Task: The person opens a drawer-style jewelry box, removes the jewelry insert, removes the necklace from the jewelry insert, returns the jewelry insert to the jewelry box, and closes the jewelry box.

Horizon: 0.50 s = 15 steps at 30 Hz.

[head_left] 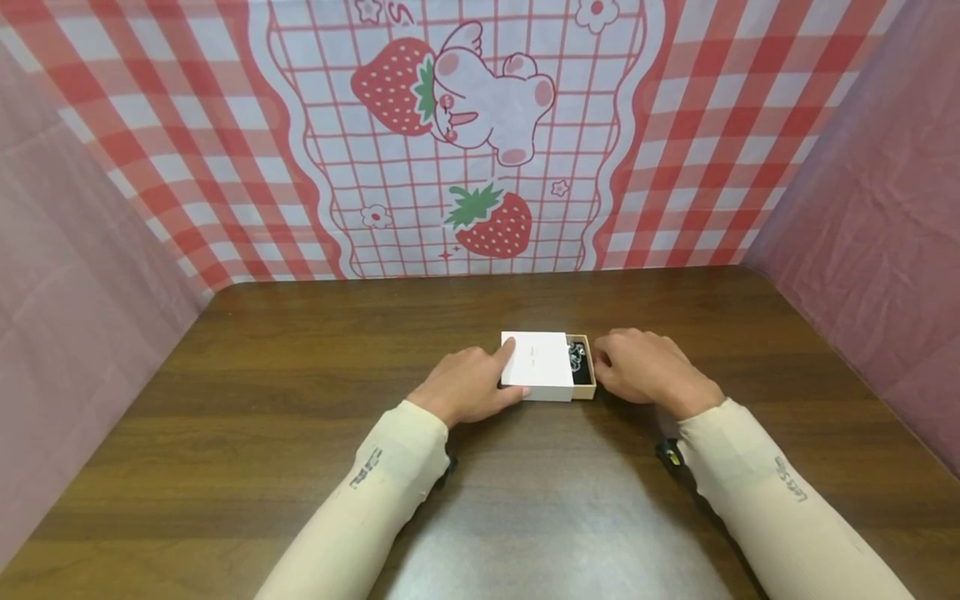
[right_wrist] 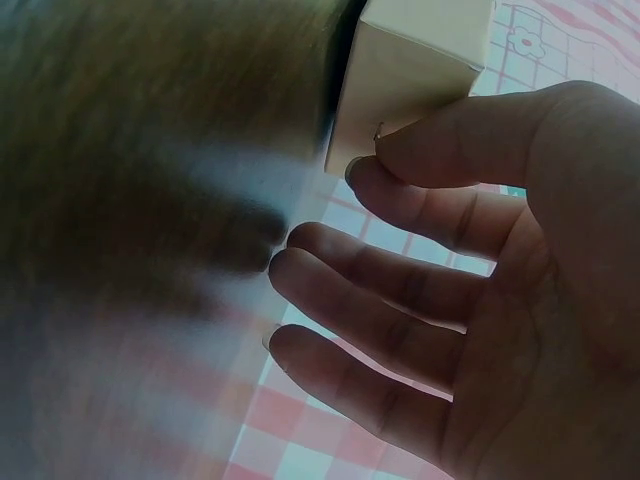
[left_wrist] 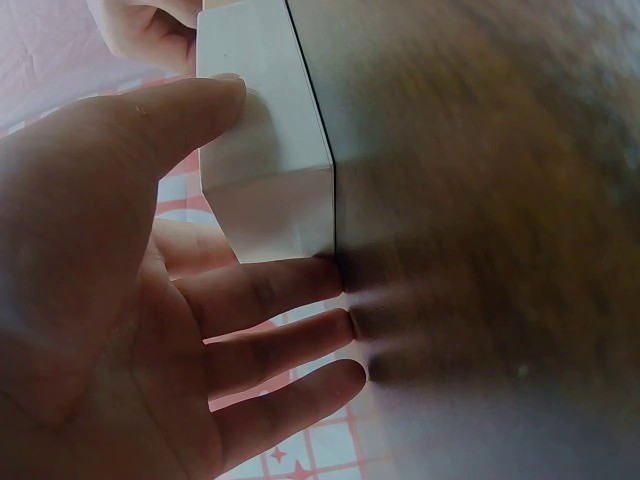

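Observation:
A small white drawer-style gift box (head_left: pixel 538 367) lies on the table, its inner tray (head_left: pixel 584 392) partly out of the sleeve on the right. Silvery jewelry (head_left: pixel 576 357), perhaps a chain, shows on the tray's black lining. My left hand (head_left: pixel 468 383) grips the sleeve's left end, with the thumb along its near side. At the tray's right end is my right hand (head_left: pixel 641 364). In the right wrist view its thumb (right_wrist: pixel 450 145) and forefinger meet against the tray's end, pinching there; a thin edge at the thumb tip is too small to identify. The other fingers are bent loosely.
The brown wooden table (head_left: pixel 337 333) extends around the box. Behind it hangs a red-and-white checked cloth (head_left: pixel 705 150) with strawberry prints. Pink cloth (head_left: pixel 862 200) borders the right side, and more pink cloth (head_left: pixel 82 250) hangs on the left.

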Tool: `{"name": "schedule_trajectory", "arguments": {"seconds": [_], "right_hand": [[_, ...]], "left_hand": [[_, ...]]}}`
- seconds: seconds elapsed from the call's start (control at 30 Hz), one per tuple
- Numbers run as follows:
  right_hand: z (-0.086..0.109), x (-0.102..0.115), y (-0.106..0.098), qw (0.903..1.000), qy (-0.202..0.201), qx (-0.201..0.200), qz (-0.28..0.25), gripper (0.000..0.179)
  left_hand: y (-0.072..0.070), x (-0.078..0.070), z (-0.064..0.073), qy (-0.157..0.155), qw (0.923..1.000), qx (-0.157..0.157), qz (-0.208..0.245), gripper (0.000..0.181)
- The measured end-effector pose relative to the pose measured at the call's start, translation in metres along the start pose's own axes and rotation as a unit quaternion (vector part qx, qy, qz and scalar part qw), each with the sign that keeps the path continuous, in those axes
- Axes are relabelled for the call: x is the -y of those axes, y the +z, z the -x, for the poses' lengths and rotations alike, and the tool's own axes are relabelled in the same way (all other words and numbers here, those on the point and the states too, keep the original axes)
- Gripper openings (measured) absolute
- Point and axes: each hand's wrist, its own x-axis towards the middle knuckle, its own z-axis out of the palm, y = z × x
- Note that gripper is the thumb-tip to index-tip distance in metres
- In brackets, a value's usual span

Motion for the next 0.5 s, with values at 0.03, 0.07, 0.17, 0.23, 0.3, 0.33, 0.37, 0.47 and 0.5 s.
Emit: {"name": "schedule_trajectory", "arguments": {"seconds": [0.03, 0.07, 0.17, 0.23, 0.3, 0.33, 0.37, 0.47, 0.5], "right_hand": [[0.0003, -0.0003, -0.0001, 1.0000, 0.001, 0.001, -0.001, 0.022], [0.0005, -0.0005, -0.0002, 1.0000, 0.001, 0.001, -0.001, 0.022], [0.0013, -0.0011, -0.0004, 1.0000, 0.003, 0.001, -0.003, 0.022], [0.0014, -0.0015, -0.0003, 1.0000, 0.003, 0.000, -0.003, 0.022], [0.0013, -0.0016, -0.0002, 1.0000, 0.001, -0.003, -0.001, 0.022], [0.0012, -0.0016, -0.0001, 1.0000, 0.000, -0.005, -0.001, 0.022], [0.0010, -0.0015, 0.0000, 1.0000, -0.001, -0.005, 0.000, 0.023], [0.0006, -0.0011, 0.0001, 1.0000, -0.003, -0.006, -0.001, 0.022], [0.0006, -0.0009, 0.0000, 1.0000, -0.003, -0.006, -0.001, 0.022]], "left_hand": [[-0.0001, -0.0002, -0.0003, 0.001, 1.0000, -0.001, 0.000, 0.078], [-0.0002, -0.0003, -0.0005, 0.002, 1.0000, -0.002, 0.000, 0.078], [-0.0007, -0.0009, -0.0009, 0.004, 1.0000, -0.002, -0.001, 0.078], [-0.0010, -0.0013, -0.0008, 0.004, 1.0000, -0.001, 0.001, 0.078], [-0.0013, -0.0015, -0.0006, 0.003, 1.0000, 0.001, 0.001, 0.078], [-0.0013, -0.0015, -0.0005, 0.001, 1.0000, 0.002, 0.002, 0.078], [-0.0013, -0.0015, -0.0003, -0.001, 1.0000, 0.004, 0.002, 0.078], [-0.0013, -0.0014, 0.0000, -0.004, 1.0000, 0.008, 0.001, 0.078], [-0.0013, -0.0014, 0.0000, -0.005, 0.9999, 0.009, 0.002, 0.078]]}}
